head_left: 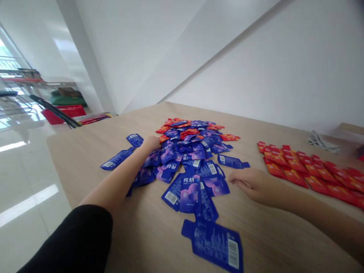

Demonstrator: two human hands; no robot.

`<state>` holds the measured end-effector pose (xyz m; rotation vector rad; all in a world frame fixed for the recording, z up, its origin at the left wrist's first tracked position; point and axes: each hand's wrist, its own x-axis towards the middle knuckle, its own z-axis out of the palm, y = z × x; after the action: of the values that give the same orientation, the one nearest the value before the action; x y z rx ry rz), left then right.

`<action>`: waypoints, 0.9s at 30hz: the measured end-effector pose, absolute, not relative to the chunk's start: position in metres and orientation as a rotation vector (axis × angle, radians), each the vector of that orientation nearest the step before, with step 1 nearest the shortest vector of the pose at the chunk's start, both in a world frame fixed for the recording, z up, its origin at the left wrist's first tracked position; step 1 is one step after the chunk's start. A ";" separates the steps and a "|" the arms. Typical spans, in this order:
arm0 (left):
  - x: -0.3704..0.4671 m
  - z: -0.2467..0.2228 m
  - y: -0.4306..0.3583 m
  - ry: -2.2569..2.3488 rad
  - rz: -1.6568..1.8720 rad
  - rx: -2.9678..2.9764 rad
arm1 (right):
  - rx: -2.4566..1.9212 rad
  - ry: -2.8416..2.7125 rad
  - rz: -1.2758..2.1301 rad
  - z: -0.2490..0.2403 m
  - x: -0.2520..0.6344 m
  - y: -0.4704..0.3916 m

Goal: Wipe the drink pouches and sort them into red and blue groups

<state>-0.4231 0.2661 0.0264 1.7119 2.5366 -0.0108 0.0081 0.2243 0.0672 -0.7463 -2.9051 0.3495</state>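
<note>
A loose heap of blue-purple flat pouches (193, 155) spreads over the wooden table. Red-orange pouches (189, 132) are mixed into its far part. My left hand (152, 144) reaches to the heap's left side, its fingers closed at the edge of an orange-red pouch (163, 138); the fingertips are partly hidden. To the right of the heap, my right hand (250, 182) hovers by a purple pouch (215, 185), fingers loosely bent and nothing visible in them. Closest to me lies a blue pouch (217, 244) with its barcode side up.
Overlapping rows of red pouches (309, 168) lie along the table's right side. A grey-striped cloth (323, 142) and a cardboard box (352, 129) are farther back near the white wall (284, 68). Beyond the table's left edge are a chair (55, 112) and a red box (71, 112).
</note>
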 end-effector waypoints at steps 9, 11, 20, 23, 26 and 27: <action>-0.397 0.066 0.240 2.697 0.101 1.712 | -0.987 -2.596 0.363 0.079 0.072 0.220; -0.381 0.093 0.230 2.699 0.191 1.760 | -1.030 -2.550 0.321 0.080 0.082 0.216; -0.190 0.140 0.159 1.317 0.370 2.342 | -0.987 -2.052 0.660 0.097 0.113 0.183; -0.141 0.119 0.152 0.837 0.470 2.150 | -1.088 -1.957 0.704 0.099 0.133 0.153; -0.110 0.100 0.156 0.772 0.431 2.080 | -1.130 -1.867 0.769 0.093 0.150 0.132; -0.102 0.095 0.158 0.761 0.403 2.076 | -1.114 -1.856 0.836 0.090 0.155 0.128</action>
<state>-0.1018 0.1585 0.0952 2.0759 0.7607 0.4033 0.1546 0.1279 0.0899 -1.1138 -1.8559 0.8365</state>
